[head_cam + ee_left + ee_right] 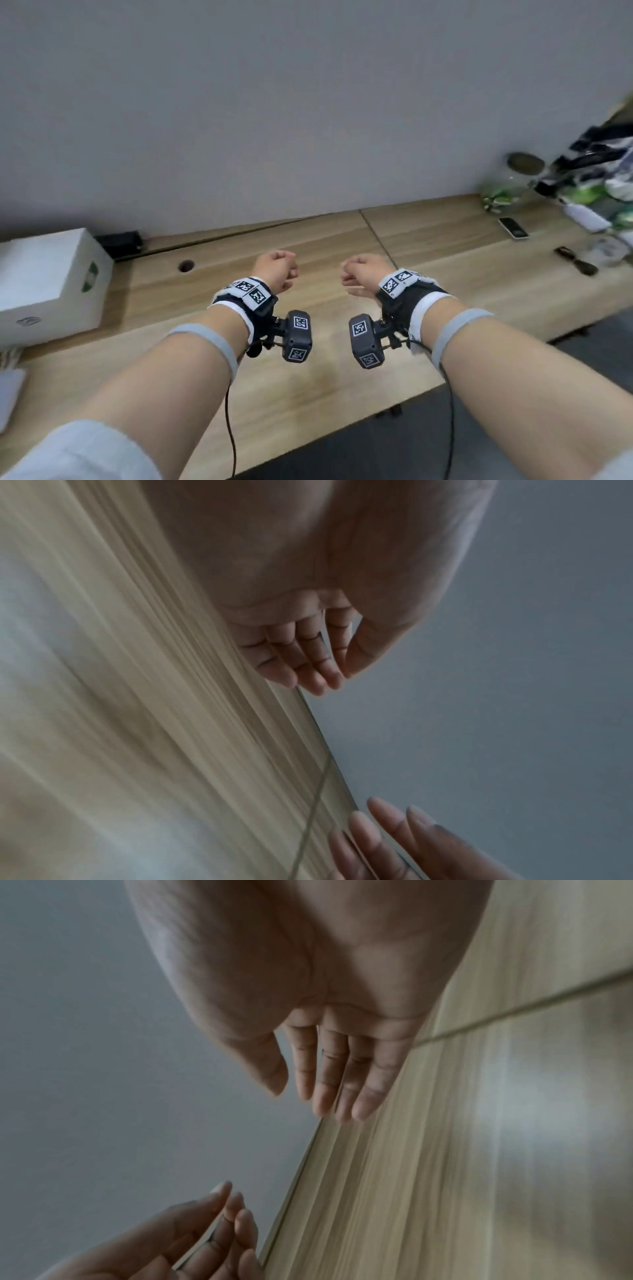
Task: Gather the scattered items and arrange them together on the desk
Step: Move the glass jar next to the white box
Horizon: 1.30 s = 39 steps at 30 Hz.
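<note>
Both my hands hover over the middle of the wooden desk [308, 383], side by side with a small gap between them. My left hand [278, 270] holds nothing; in the left wrist view its fingers [301, 666] are loose and nearly straight. My right hand [359, 274] is also empty, with its fingers [329, 1074] relaxed. The scattered items lie at the far right, well away from both hands: a small white phone-like device [512, 227], a black elongated object [576, 262], a glass jar [510, 186] and a pile of packets and black straps [599, 181].
A white box [44, 284] stands on the desk at the left, with a black adapter [120, 245] behind it by the grey wall. A cable hole [186, 265] sits ahead of my left hand. A flat white object [8, 394] lies at the left edge.
</note>
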Each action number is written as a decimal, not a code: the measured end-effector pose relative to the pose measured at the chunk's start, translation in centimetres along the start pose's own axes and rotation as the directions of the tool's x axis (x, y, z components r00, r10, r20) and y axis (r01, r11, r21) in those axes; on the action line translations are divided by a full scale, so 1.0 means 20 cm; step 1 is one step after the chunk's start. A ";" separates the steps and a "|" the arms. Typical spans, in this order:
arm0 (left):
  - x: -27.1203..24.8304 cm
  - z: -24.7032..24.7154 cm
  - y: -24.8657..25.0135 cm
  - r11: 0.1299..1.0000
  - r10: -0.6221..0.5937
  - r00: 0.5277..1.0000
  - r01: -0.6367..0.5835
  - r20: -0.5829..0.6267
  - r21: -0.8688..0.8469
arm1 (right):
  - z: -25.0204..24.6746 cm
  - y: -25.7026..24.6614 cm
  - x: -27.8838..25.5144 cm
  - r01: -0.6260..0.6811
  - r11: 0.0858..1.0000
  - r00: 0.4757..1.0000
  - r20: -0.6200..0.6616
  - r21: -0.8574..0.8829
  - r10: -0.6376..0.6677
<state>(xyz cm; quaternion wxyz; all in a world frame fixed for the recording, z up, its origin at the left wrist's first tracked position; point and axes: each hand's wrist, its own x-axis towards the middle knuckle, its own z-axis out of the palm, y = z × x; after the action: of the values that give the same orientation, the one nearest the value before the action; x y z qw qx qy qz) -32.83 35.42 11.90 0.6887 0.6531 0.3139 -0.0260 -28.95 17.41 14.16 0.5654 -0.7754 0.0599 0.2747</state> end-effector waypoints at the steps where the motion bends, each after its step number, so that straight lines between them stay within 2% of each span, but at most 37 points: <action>1: -0.03 0.20 0.03 0.999 0.015 0.999 -0.016 0.049 0.029 | -0.20 0.03 -0.02 0.003 1.000 0.999 -0.043 0.019 -0.002; 4: -0.11 0.75 0.09 0.994 0.037 0.983 -0.054 0.181 0.091 | -0.74 0.14 -0.09 0.003 0.997 0.987 -0.158 0.082 0.010; 9: -0.20 1.39 0.14 0.981 0.041 0.939 -0.102 0.341 0.163 | -1.37 0.31 -0.16 -0.014 0.988 0.955 -0.292 0.156 0.060; 13: -0.17 1.80 0.17 0.973 0.028 0.905 -0.121 0.424 0.194 | -1.75 0.43 -0.16 -0.040 0.983 0.925 -0.365 0.180 0.105; 17: -0.06 2.20 0.16 0.968 -0.004 0.893 -0.109 0.450 0.224 | -2.07 0.56 -0.10 -0.091 0.976 0.905 -0.392 0.199 0.165; 23: 0.21 2.79 0.13 0.974 -0.070 0.879 -0.041 0.471 0.222 | -2.55 0.65 0.18 -0.162 0.971 0.887 -0.405 0.177 0.222; 27: 0.41 3.06 0.19 0.975 -0.130 0.890 0.035 0.436 0.221 | -2.84 0.61 0.40 -0.208 0.961 0.881 -0.393 0.181 0.265; 32: 0.60 3.24 0.34 0.982 -0.144 0.925 0.088 0.352 0.170 | -3.08 0.54 0.66 -0.272 0.936 0.876 -0.346 0.222 0.336; 35: 0.74 3.30 0.44 0.993 -0.087 0.954 0.060 0.286 0.100 | -3.17 0.49 0.84 -0.291 0.927 0.883 -0.308 0.235 0.355; 39: 0.96 3.41 0.57 0.984 -0.041 0.975 0.002 0.217 0.175 | -3.27 0.44 1.09 -0.320 0.919 0.903 -0.218 0.232 0.370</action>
<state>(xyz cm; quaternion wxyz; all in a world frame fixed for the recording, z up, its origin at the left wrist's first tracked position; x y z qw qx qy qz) 14.84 -18.21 9.68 0.6591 0.7005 0.2393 -0.1328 9.27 -40.39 9.77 0.5664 -0.7238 0.2956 0.2606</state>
